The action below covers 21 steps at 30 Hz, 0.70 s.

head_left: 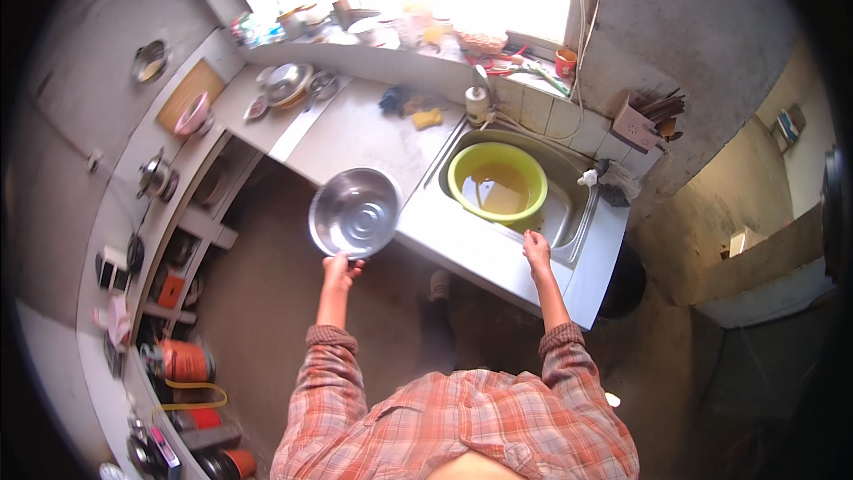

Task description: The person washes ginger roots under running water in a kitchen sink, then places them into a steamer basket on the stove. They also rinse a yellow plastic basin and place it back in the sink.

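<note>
My left hand [341,268] grips the near rim of a stainless steel basin [356,212], which is tilted and overlaps the counter's front edge in view. Nothing shows inside the basin apart from reflections. To the right, my right hand [536,250] is over the near edge of the metal sink [572,213], its fingers curled; whether they pinch something small cannot be told. A yellow-green plastic basin [455,192] sits in the sink, just beyond my right hand, and holds murky brownish water [504,190].
A yellow sponge [427,119] and dark cloth [394,100] lie on the counter [360,130] near a pump bottle [476,105]. Lidded bowls [288,83] stand further left. A pink utensil holder [634,121] hangs right of the sink. An orange gas cylinder [185,361] stands lower left.
</note>
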Each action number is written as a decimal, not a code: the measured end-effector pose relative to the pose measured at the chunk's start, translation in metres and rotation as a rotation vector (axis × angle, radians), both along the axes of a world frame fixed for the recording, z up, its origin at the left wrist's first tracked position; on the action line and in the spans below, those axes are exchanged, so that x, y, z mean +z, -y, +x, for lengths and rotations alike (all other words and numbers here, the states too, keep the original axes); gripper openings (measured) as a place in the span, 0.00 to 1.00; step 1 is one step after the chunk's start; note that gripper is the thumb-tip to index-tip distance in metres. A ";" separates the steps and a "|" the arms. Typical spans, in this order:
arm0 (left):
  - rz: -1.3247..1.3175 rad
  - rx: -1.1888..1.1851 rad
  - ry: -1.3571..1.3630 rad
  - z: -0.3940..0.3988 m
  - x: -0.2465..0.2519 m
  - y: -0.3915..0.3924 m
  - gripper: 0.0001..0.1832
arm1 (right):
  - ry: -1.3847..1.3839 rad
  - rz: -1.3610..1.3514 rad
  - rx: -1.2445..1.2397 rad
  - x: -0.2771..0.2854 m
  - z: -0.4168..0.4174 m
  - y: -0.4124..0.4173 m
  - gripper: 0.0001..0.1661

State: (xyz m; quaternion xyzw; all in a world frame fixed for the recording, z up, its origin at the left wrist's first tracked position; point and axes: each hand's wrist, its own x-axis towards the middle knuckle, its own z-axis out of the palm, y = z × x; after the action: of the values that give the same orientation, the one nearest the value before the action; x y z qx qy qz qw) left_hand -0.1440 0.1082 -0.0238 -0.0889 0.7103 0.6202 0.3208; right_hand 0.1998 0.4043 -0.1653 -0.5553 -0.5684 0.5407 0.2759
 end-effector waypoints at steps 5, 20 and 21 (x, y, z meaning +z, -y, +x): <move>0.065 0.258 0.076 -0.178 -0.045 -0.080 0.13 | 0.369 -0.035 -0.243 -0.025 -0.052 -0.067 0.37; 0.053 0.162 0.371 -0.350 -0.124 -0.217 0.12 | 0.262 -0.107 -0.635 -0.076 -0.088 -0.121 0.17; 0.053 0.167 0.360 -0.357 -0.124 -0.205 0.12 | 0.399 -0.028 -0.581 -0.045 -0.106 -0.130 0.15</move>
State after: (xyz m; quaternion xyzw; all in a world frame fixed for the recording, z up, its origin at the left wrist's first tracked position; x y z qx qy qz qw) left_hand -0.5006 0.3134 -0.1482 -0.2484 0.6151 0.6371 0.3924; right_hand 0.0940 0.5345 -0.2107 -0.7923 -0.4219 0.3282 0.2940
